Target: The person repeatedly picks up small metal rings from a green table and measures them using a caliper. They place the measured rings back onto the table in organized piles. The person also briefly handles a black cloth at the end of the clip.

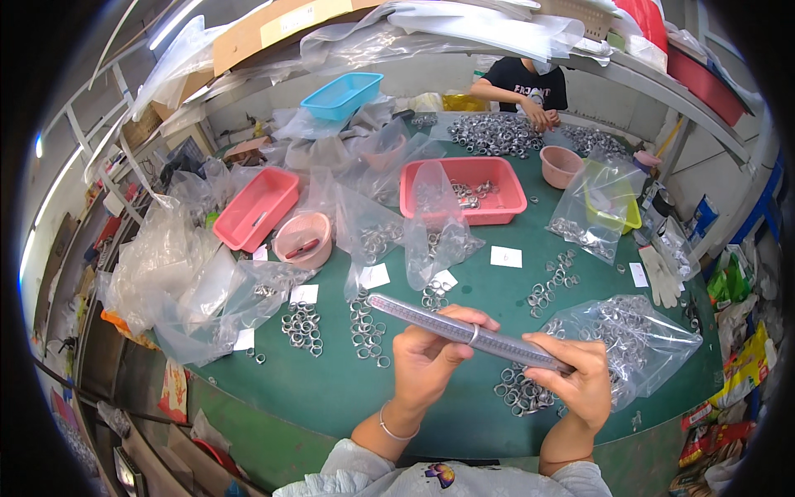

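Note:
A tapered grey ring mandrel with marked graduations is held slantwise above the green table. One silver ring encircles it about midway. My left hand pinches the ring between thumb and fingers, against the mandrel. At the mandrel's lower right end, my right hand is closed around it. Below my hands lies a loose group of silver rings, partly hidden by my right hand. Right beside that hand, a clear plastic bag full of rings rests on the table.
Ring rows and white cards cover the table's middle. Beyond stand a pink tray, an empty-looking red tray, a pink basket and bags. Across the table, a person handles a large ring pile.

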The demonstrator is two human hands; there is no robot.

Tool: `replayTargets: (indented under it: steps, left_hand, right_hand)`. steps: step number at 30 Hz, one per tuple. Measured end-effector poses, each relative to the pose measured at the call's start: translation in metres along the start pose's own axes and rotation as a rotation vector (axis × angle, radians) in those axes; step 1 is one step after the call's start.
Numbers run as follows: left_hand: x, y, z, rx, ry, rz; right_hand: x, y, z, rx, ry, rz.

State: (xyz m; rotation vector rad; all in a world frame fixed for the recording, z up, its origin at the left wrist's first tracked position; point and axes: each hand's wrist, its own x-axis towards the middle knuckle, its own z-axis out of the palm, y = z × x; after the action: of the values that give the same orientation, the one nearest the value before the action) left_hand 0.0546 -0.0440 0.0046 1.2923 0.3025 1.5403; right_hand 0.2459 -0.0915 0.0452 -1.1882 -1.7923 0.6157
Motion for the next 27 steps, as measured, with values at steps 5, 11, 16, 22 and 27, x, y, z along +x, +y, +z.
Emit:
replayTargets:
  steps: [5, 11, 16, 22, 27]
  left_hand:
    - [-0.001, 0.007, 0.000, -0.002, -0.007, -0.028]
    - [0.000, 0.012, -0.003, -0.009, -0.053, -0.104]
    - [0.001, 0.011, -0.007, 0.014, -0.044, -0.090]
    - [0.002, 0.009, -0.007, -0.001, -0.049, -0.102]
    - [0.002, 0.012, -0.005, -0.013, -0.058, -0.123]
  right_hand:
    - [-0.002, -0.002, 0.000, 0.013, -0.006, 0.002]
    - [-0.005, -0.001, -0.001, 0.055, 0.005, 0.012]
    - [-0.004, 0.000, -0.001, 0.011, -0.013, 0.001]
    - [-0.004, -0.001, -0.004, -0.007, -0.032, 0.007]
    - [-0.004, 0.002, -0.005, 0.061, -0.036, 0.047]
